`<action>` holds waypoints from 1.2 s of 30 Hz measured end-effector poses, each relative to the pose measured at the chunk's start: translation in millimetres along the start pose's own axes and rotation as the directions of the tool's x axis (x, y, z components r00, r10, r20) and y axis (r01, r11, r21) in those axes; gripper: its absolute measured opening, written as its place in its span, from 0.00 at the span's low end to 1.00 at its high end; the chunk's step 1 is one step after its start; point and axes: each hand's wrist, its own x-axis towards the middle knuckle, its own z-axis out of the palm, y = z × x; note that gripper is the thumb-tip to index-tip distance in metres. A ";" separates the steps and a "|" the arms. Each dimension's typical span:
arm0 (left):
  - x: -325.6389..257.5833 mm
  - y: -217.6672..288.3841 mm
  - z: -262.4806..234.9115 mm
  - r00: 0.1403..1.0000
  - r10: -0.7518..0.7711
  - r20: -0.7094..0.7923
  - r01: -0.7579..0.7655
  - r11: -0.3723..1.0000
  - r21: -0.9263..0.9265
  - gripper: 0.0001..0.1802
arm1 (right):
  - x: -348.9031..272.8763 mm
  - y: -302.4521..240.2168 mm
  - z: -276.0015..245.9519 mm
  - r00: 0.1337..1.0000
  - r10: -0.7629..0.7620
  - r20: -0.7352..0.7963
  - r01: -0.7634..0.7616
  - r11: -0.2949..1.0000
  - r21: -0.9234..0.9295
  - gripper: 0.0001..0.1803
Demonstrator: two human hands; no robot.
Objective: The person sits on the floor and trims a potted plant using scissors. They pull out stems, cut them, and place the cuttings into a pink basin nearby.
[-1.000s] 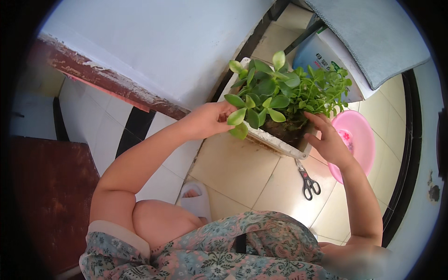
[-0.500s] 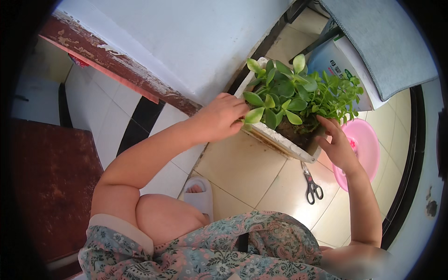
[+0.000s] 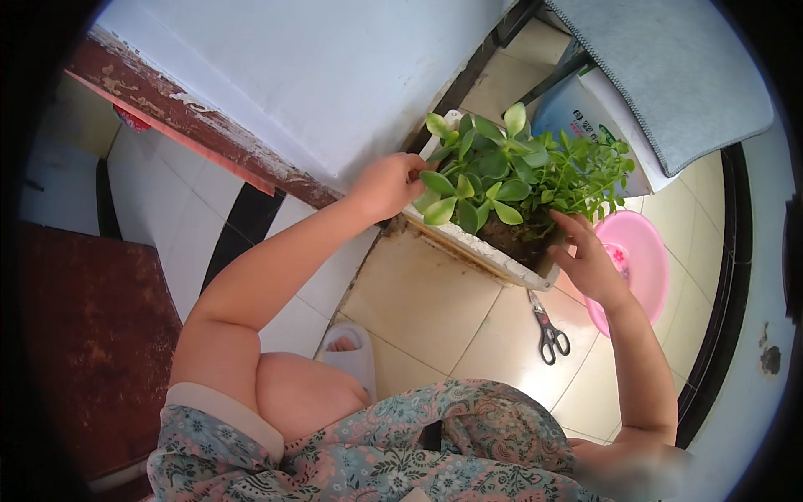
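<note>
A leafy plant [image 3: 493,171] with thick, rounded green leaves grows from dark soil [image 3: 519,241] in a white rectangular planter [image 3: 489,255]. My left hand [image 3: 386,186] is at the planter's left end, beside the outermost leaves. Its fingers are bent closed, and whatever lies between the tips cannot be made out. At the near right corner, my right hand [image 3: 592,263] reaches to the finer-leaved stems [image 3: 590,167], thumb and fingers apart with the soil edge between them. Black-handled scissors [image 3: 549,335] lie on the floor just below the planter.
A pink basin [image 3: 648,268] stands right of the planter. Behind the plant are a printed carton [image 3: 585,109] and a grey-blue cloth [image 3: 669,67] hanging over it. A white wall [image 3: 293,75] rises at the left, and a white slipper [image 3: 351,360] is on the tiled floor.
My left hand has shifted up and left along the planter's end, its fingers more curled. My right hand stays by the near right corner. The whole view has shifted slightly.
</note>
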 end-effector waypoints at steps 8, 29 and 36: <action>5.2 -7.8 2.1 0.997 -0.057 0.052 0.065 0.982 -0.179 0.11 | 0.8 3.1 0.1 1.000 -0.001 0.003 0.001 1.000 -0.018 0.30; -28.9 64.0 5.0 0.855 0.485 0.180 -0.217 0.652 -0.726 0.41 | 4.9 24.1 2.5 0.996 -0.076 -0.042 0.078 0.995 0.057 0.29; -45.6 75.1 31.3 0.820 0.548 0.169 -0.318 0.679 -0.662 0.36 | 3.6 5.9 0.9 1.000 0.000 0.010 -0.001 0.997 0.083 0.30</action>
